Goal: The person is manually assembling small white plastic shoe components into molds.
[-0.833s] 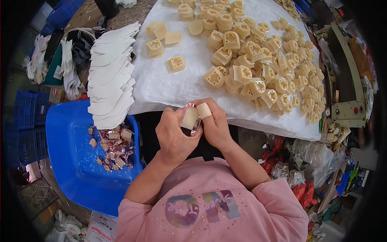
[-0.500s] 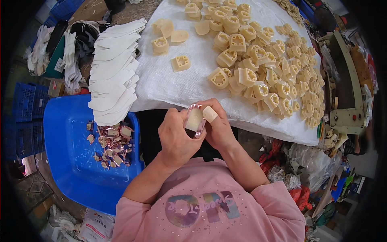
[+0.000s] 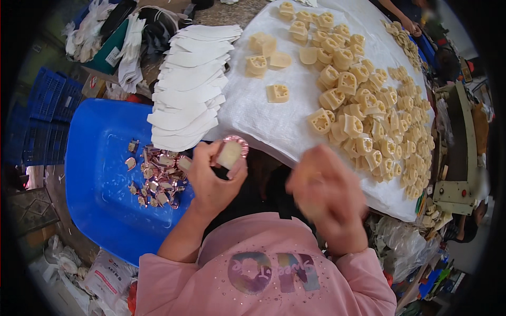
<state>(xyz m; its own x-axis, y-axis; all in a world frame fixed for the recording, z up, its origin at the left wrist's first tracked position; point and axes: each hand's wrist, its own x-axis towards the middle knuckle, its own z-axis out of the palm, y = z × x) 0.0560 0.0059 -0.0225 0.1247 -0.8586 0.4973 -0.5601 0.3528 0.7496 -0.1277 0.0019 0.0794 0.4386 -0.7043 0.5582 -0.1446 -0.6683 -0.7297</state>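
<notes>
Between the thumb and fingers of my left hand [image 3: 213,181] is a shiny pink, metallic-looking piece [image 3: 232,152] with a scalloped edge and a flat cream face. It is raised near the front edge of the white-covered table. My right hand [image 3: 329,192] is apart from it on the right, smeared by motion, so its fingers do not show clearly. Beyond it lies a large heap of cream, arch-shaped pieces [image 3: 363,100], some with star-like hollows. A single cream piece [image 3: 278,94] lies apart on the white sheet [image 3: 258,118].
On my left stands a blue tub [image 3: 97,210] holding several shiny pink pieces [image 3: 158,174]. A fanned row of white curved sheets [image 3: 190,79] overhangs its edge. Clear plastic bags [image 3: 403,242] lie at the right. Another person's hand [image 3: 410,25] shows at the far right.
My hands have come apart. My left hand has moved left with the pink piece toward the tub; my right hand has swung right and lower. The view has turned slightly.
</notes>
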